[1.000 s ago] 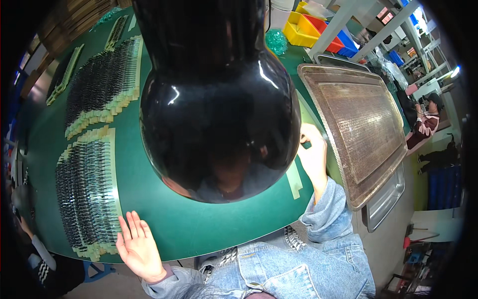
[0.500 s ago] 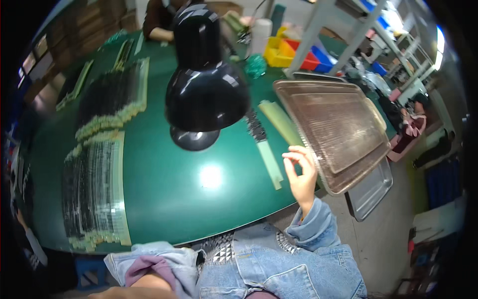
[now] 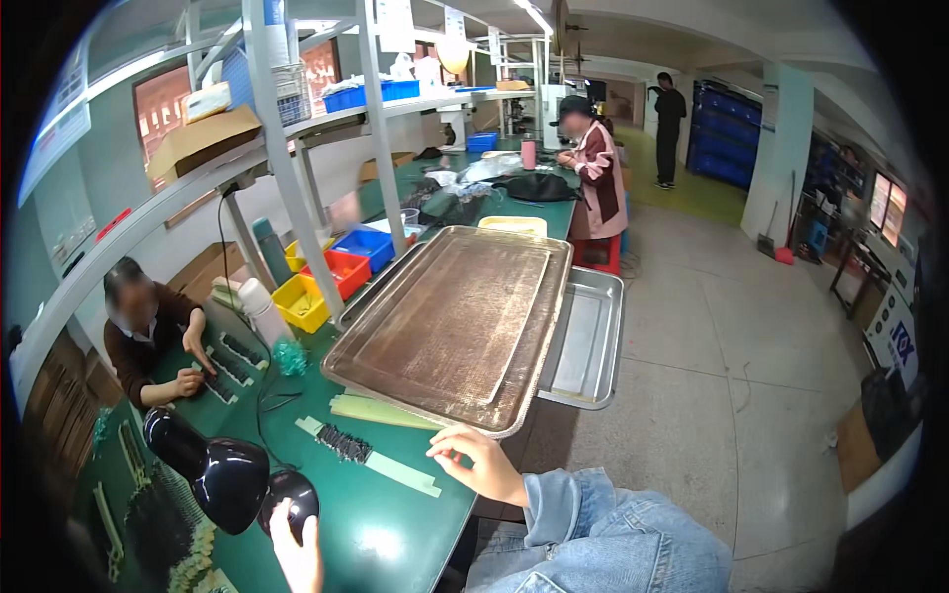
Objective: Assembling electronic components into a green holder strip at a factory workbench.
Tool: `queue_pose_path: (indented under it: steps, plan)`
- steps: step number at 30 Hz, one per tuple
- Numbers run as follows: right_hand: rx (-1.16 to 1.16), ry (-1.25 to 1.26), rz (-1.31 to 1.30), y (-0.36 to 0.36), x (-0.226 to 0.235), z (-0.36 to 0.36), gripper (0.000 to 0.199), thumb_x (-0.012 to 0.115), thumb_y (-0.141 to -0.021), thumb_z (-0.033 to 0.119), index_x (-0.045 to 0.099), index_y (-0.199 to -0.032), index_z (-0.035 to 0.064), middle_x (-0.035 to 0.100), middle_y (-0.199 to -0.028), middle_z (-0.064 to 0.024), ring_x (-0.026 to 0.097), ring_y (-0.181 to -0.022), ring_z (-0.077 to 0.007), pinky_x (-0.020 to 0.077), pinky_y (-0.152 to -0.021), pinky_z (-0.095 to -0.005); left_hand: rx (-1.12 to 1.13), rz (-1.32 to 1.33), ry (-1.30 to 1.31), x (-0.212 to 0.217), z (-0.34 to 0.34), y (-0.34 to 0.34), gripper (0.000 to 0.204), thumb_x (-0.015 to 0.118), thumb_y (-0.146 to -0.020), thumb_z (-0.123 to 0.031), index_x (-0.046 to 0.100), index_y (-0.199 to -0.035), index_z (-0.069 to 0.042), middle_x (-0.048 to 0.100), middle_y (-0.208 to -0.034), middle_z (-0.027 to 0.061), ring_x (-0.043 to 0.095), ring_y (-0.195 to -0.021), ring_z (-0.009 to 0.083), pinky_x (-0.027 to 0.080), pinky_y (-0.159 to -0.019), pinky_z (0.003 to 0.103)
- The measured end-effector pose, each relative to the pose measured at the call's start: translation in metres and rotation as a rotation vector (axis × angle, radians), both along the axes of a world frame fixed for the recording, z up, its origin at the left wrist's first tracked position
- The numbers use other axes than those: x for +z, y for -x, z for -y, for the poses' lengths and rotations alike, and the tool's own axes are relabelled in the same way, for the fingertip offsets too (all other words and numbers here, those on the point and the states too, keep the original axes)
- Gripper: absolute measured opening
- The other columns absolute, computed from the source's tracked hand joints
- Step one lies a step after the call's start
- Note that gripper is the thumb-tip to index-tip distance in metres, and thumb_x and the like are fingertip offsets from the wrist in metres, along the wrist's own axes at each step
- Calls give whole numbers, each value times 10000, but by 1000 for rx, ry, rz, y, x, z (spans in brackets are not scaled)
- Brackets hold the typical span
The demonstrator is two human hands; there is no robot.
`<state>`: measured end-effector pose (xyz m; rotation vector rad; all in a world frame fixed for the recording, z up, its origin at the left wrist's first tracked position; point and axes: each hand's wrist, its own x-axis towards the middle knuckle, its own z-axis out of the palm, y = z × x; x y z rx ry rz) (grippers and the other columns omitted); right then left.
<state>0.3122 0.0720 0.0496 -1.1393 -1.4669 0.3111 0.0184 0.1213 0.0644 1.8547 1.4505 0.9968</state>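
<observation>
My left hand [image 3: 297,553] is at the lower edge, fingers apart and holding nothing. It overlaps the round base [image 3: 288,499] of a black desk lamp [image 3: 227,479]; whether it touches is unclear. My right hand [image 3: 481,468] hovers by the table's near right edge, fingers loosely bent and nothing visible between them. Close to its left lies a pale green strip [image 3: 405,473] with a row of small dark pieces [image 3: 344,445] across its middle. Beyond the fingers, a stack of light green strips [image 3: 381,410] is partly covered by a large worn brown metal tray [image 3: 455,321].
Under the brown tray a silver tray [image 3: 585,341] juts past the table edge. Yellow [image 3: 300,303], red [image 3: 341,276] and blue bins [image 3: 368,247] stand by the shelf posts. A co-worker [image 3: 148,331] handles dark-pieced strips across the table. Strips with dark pieces [image 3: 163,524] lie at lower left.
The view has swung up and to the right, showing more of the room. My left hand has come in beside the lamp base. My right hand remains near the tray and green strips.
</observation>
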Motion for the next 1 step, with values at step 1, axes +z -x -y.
queue_pose_path:
  steps: [1]
  plan:
    - [1,-7,26,-1,2,1,148,580,-750,-1,608,-884,55,547,-968,-60,567,-756,-122,475,-614,-222,-24,-2,0,0,-8,-6,453,541,-817,-222,408,-1199,-20,420,-1252,109,268,-1236,235,225,-996,374]
